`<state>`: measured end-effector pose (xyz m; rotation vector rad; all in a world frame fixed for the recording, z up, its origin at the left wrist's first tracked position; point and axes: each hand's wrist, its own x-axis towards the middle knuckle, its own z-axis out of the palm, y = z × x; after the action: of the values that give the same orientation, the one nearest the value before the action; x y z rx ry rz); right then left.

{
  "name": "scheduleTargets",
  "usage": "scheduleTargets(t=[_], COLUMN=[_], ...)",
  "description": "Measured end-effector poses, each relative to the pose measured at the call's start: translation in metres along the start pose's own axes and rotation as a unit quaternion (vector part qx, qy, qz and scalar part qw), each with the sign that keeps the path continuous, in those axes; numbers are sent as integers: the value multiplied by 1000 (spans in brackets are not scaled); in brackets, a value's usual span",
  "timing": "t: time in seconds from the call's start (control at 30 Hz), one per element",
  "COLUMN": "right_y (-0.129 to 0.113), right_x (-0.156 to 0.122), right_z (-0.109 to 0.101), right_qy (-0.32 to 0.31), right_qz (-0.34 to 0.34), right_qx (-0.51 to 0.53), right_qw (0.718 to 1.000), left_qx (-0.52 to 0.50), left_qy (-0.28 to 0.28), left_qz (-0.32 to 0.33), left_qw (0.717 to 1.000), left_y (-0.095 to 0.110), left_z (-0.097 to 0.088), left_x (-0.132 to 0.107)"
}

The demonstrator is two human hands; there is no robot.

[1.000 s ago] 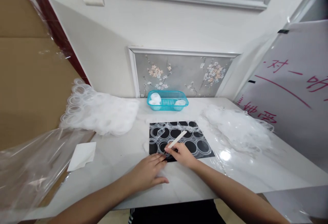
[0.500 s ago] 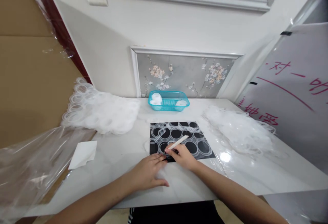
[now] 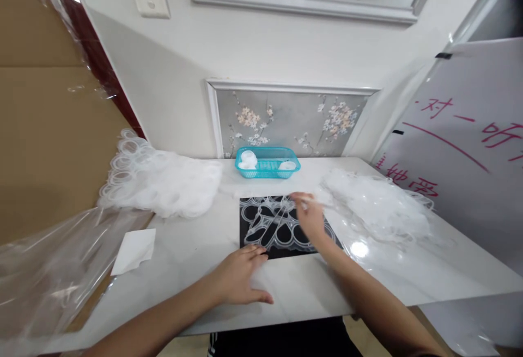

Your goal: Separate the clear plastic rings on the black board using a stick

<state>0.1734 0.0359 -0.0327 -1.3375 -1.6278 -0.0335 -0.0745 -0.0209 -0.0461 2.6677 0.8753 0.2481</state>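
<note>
Our right hand moves toward one o'clock, pinching the pale stick; our left hand, spread wide, should steady the black mat.

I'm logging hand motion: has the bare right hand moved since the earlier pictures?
Yes: judged against the rectangular blue plastic basket, the bare right hand has moved forward and rightward.

Red handwriting on the whiteboard reads "对一" above, the rest partly unclear.

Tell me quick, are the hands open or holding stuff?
Left hand: open, touching the black mat.
Right hand: closed, holding a blurred white stick.
</note>
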Motion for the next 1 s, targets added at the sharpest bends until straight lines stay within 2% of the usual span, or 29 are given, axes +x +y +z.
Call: scheduleTargets(t=[0.07, 0.1, 0.13, 0.2, 0.27, 0.33, 0.47, 0.6, 0.77, 0.87, 1.0], right_y=[9, 11, 11, 9, 4, 0, 0, 3, 2, 2, -1], right_x=[12, 12, 9, -7, -28, -45, -58, -56, -57, -61, -71], right_z=[-21, -30, -37, -42, -37, -26, -11, -9, -10, -11, -11], right_qy=[119, 135, 117, -7, -149, -224, -243, -251, -247, -242, -262], right_qz=[69, 86, 90, 78, 64, 70, 86, 82, 66, 9, -130], right_qx=[28, 41, 55, 90, 123, 144, 173, 178, 160, 118, 1], right_qw=[990, 986, 988, 993, 979, 961, 951, 948, 953, 963, 956], left_qx=[2, 6, 12, 27, 47, 71, 116, 129, 109, 78, 26], left_qy=[-4, -1, 5, 27, 54, 68, 59, 53, 47, 47, 42], left_qz=[6, 9, 14, 29, 55, 86, 111, 106, 93, 86, 82], left_qw=[1000, 1000, 1000, 999, 996, 991, 985, 984, 989, 992, 995], left_y=[-2, -3, -3, -1, 4, 9, 17, 15, 13, 14, 16], left_z=[0, -1, -2, -5, -6, -3, 12, 27, 25, 21, 16], left_x=[0, 0, 1, 4, 9, 16, 33, 43, 43, 44, 45])
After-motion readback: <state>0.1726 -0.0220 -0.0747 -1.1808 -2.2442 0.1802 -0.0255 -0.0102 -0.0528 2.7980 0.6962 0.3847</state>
